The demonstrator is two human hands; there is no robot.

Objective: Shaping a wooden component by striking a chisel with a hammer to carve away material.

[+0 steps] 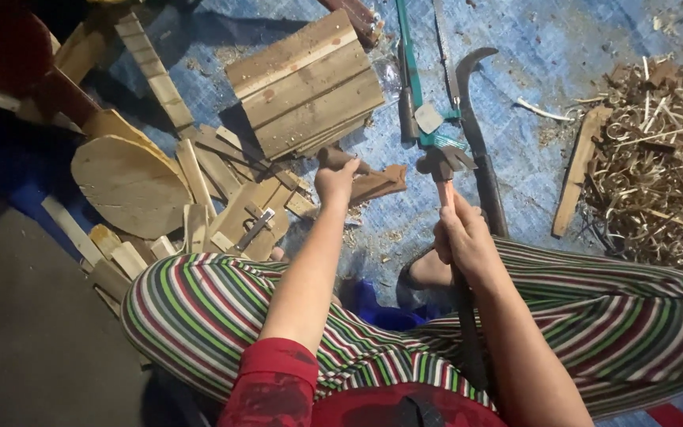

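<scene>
Blue tarp on the floor point(531, 47); left hand point(335, 180) closes on a wood piece point(373, 183) lying crosswise; right hand point(464, 237), just beside, grips a hammer point(442, 162) upright.

We cannot see the hammer's point(446, 162) handle where our right hand point(466, 239) wraps it. Left of the hammer, our left hand point(333, 180) hides part of a wood piece point(377, 183); shavings point(658, 158) run off frame.

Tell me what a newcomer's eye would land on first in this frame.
Likely the two bare arms at centre: the left hand grips a small wood piece on the blue tarp, and the right hand holds a hammer over it. Striped trousers fill the foreground, with wood offcuts at left and a shavings pile at right.
</scene>
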